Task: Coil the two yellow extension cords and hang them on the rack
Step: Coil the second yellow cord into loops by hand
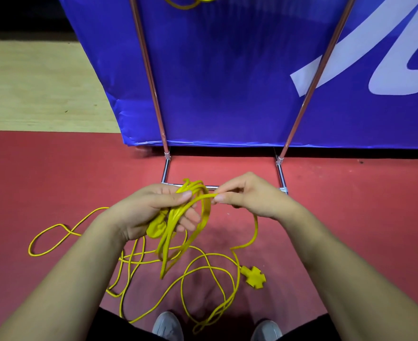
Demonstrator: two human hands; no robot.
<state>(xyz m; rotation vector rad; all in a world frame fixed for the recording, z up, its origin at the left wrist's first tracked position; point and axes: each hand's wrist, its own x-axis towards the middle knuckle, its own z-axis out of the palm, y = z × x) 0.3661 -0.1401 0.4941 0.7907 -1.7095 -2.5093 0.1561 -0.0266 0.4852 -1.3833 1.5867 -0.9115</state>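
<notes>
My left hand (153,210) grips a bundle of several loops of a yellow extension cord (178,242), with a yellow plug end tucked under the palm. Just to the right, my right hand (247,195) pinches the same cord between thumb and fingers. From there the cord drops in loose tangles onto the red floor, ending at a yellow multi-outlet socket (253,277). At the top edge a second yellow cord (188,1) hangs in loops on the metal rack (151,77).
The rack's two chrome poles and floor bar (164,172) stand right in front of me, backed by a blue banner (227,82). Loose cord lies around my grey shoes (167,326). A wooden floor strip (38,87) is at the far left.
</notes>
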